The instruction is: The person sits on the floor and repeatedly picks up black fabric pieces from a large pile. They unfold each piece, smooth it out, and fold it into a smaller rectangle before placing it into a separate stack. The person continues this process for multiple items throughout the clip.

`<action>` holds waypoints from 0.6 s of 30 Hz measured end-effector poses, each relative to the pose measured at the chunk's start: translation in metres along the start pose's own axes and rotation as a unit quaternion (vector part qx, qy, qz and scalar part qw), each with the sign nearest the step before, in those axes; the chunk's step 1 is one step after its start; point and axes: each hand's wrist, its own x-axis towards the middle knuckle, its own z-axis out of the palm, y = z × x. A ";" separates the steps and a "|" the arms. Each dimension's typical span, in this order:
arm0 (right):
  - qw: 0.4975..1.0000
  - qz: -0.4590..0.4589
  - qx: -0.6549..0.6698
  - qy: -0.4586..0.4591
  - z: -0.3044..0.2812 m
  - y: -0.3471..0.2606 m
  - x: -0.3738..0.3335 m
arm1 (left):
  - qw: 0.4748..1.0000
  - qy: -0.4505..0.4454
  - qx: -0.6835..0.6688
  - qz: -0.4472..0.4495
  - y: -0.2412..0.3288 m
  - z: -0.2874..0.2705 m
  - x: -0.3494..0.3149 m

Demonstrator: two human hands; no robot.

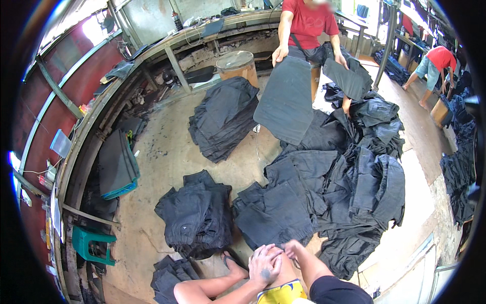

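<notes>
My left hand [264, 265] lies flat on my bare knee, fingers slightly apart, holding nothing. My right hand [293, 248] touches it from the right, with its fingers tucked against the left hand and partly hidden. My sandalled foot [231, 260] rests on the floor beside them. Just ahead lie two piles of dark garments, one on the left [195, 215] and one straight in front [273, 213]. A large loose heap of dark garments [357, 177] spreads out to the right.
Across from me a seated person in a red shirt [309, 23] holds up a dark garment [286, 99] and another [348, 77]. Another dark pile [223, 116] and a round wooden stump [235, 63] stand behind. At left are a green stool [91, 243] and a wall bench [96, 121]. Far right, a second person [438, 63] bends over.
</notes>
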 end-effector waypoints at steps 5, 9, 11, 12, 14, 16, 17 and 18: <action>0.852 -0.427 0.279 0.118 -0.032 -0.172 -0.150 | 1.000 -0.009 -0.015 -0.015 0.002 -0.001 -0.002; 0.722 -0.583 0.339 0.153 -0.064 -0.290 -0.270 | 1.000 -0.001 -0.026 -0.018 0.011 -0.002 -0.002; 0.722 -0.592 0.315 0.171 -0.071 -0.321 -0.308 | 1.000 0.024 -0.020 -0.003 0.016 -0.003 -0.001; 0.723 -0.602 0.304 0.146 -0.071 -0.330 -0.321 | 1.000 0.022 -0.019 -0.002 0.017 -0.004 0.000; 0.729 -0.600 0.308 0.118 -0.067 -0.343 -0.339 | 1.000 0.021 -0.019 -0.001 0.020 -0.005 0.001; 0.711 -0.633 0.300 0.066 -0.055 -0.350 -0.349 | 1.000 0.025 -0.017 -0.003 0.021 -0.005 0.002; 0.705 -0.632 0.317 0.059 -0.048 -0.351 -0.353 | 1.000 0.021 -0.020 -0.002 0.021 -0.004 0.002; 0.692 -0.658 0.290 0.057 -0.038 -0.352 -0.356 | 1.000 0.021 -0.021 -0.003 0.021 -0.003 0.002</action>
